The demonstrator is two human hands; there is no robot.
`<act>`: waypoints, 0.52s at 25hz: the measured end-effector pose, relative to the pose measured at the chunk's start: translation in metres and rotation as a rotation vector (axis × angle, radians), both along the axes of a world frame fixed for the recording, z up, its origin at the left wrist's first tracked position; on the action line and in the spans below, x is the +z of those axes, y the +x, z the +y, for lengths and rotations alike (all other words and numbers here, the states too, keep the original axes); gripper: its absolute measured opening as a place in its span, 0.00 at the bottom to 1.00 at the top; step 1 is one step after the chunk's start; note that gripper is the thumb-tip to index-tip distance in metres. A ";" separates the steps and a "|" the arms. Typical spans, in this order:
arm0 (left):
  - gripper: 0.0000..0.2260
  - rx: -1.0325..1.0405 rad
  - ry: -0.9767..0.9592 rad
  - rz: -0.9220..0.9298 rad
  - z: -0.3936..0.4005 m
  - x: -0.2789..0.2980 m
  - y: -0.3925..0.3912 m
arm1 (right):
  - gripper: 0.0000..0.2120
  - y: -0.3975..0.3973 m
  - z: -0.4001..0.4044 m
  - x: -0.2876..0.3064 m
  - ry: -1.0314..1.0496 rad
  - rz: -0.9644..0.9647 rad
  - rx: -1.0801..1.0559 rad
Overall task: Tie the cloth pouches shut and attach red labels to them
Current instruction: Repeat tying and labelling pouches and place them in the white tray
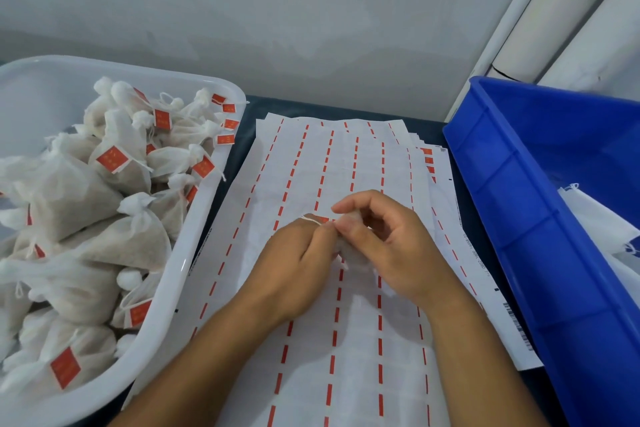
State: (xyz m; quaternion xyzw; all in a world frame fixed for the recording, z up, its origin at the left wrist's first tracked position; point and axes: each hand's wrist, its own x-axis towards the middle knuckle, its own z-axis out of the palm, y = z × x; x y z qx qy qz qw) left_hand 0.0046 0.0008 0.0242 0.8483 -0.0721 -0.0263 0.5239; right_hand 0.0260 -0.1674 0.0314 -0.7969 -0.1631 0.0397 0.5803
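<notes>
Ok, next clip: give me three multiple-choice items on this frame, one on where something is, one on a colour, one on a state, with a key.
1. Where do the finished, labelled pouches lie?
A. in the white tub at the left
B. on the label sheets
C. on the floor

2. What colour is the bin at the right?
A. green
B. blue
C. yellow

3. What are the hands doing?
A. resting flat on the sheets
B. reaching into the tub
C. meeting over the sheets, pinching a white string and a small red label

Key: 1 A, the tied pouches with red tags fill the white tub. 2 B, the bin is plainly blue. 3 C, the left hand and right hand meet above the label sheets, with the string and red label at their fingertips.
</notes>
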 end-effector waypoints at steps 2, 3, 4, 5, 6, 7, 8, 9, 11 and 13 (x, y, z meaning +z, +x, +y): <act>0.19 0.060 -0.016 0.068 0.003 -0.001 0.005 | 0.04 -0.001 -0.002 0.000 0.025 0.001 -0.001; 0.19 0.077 -0.015 0.102 0.004 -0.001 0.007 | 0.04 -0.002 -0.003 -0.001 0.034 -0.005 0.002; 0.19 0.079 -0.012 0.118 0.006 0.000 0.008 | 0.04 -0.003 -0.005 -0.002 0.042 -0.013 0.003; 0.20 0.070 -0.013 0.120 0.006 0.000 0.009 | 0.05 -0.004 -0.006 -0.004 0.049 -0.022 0.001; 0.21 0.062 -0.025 0.119 0.006 0.001 0.009 | 0.06 -0.006 -0.007 -0.006 0.046 -0.034 -0.003; 0.22 0.059 -0.049 0.124 0.006 0.002 0.009 | 0.06 -0.007 -0.008 -0.007 0.030 -0.054 -0.008; 0.22 0.064 -0.079 0.133 0.006 0.004 0.008 | 0.07 -0.008 -0.008 -0.008 0.006 -0.082 -0.013; 0.21 0.071 -0.106 0.146 0.006 0.005 0.008 | 0.07 -0.009 -0.008 -0.008 -0.020 -0.116 -0.015; 0.21 0.106 -0.151 0.179 0.006 0.007 0.008 | 0.08 -0.011 -0.006 -0.007 -0.060 -0.185 -0.007; 0.20 0.167 -0.188 0.215 0.006 0.008 0.009 | 0.09 -0.012 -0.004 -0.006 -0.100 -0.242 -0.002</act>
